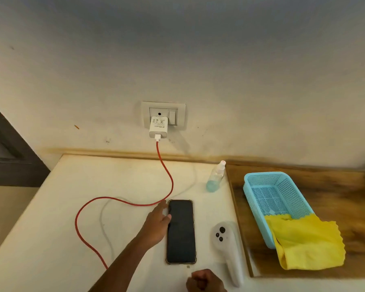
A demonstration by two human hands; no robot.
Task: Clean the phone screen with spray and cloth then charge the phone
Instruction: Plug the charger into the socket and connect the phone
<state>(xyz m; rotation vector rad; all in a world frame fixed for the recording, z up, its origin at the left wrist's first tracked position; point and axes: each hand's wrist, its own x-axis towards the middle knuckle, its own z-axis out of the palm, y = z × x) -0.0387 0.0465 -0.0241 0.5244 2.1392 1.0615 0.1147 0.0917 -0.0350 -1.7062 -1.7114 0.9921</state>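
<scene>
Resting left hand (158, 220) fingers straight on phone (181, 232) edge | right hand (202, 280) — pinching plug (188, 267)

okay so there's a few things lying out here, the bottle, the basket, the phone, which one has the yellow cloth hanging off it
The light blue basket. The yellow cloth drapes over its near end onto the wooden board. The spray bottle and the phone lie bare on the white table.

Phone (181, 231) lies on table (51, 239); spray bottle (216, 177) behind-right of it. Basket (276, 205) further right on wooden board (346, 197), cloth (308, 243) draped over its near end. Charger (158, 127) in wall socket (163, 114) behind.
</scene>
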